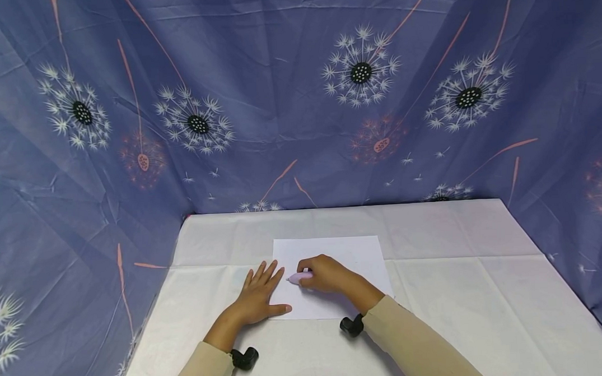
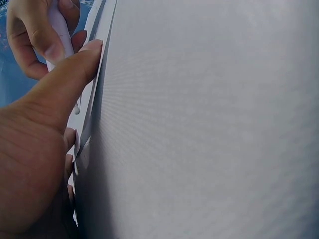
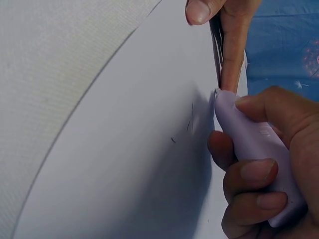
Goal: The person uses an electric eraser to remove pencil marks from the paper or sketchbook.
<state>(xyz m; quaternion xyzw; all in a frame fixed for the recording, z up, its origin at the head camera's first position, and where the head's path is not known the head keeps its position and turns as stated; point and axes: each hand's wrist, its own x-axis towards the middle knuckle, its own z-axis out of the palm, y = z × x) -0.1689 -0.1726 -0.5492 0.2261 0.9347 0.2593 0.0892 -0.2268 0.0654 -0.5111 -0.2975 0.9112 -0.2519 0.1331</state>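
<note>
A sheet of white paper (image 1: 344, 249) lies on the white-covered table. My left hand (image 1: 257, 297) rests with spread fingers on the sheet's left side, its thumb (image 2: 82, 64) along the near edge. In my right hand (image 1: 330, 275) I grip a lavender pen-shaped tool (image 3: 254, 139) with a thick, smooth body. Its small pale tip (image 2: 77, 109) points left, close over the paper near my left fingers. Several short, thin dark marks (image 3: 188, 125) show on the sheet in the right wrist view.
White cloth (image 1: 457, 293) with fold creases covers the table. A blue curtain with dandelion prints (image 1: 277, 99) hangs behind the table and along its sides. Black wrist-worn devices (image 1: 245, 358) stick out beside both beige sleeves (image 1: 418, 340).
</note>
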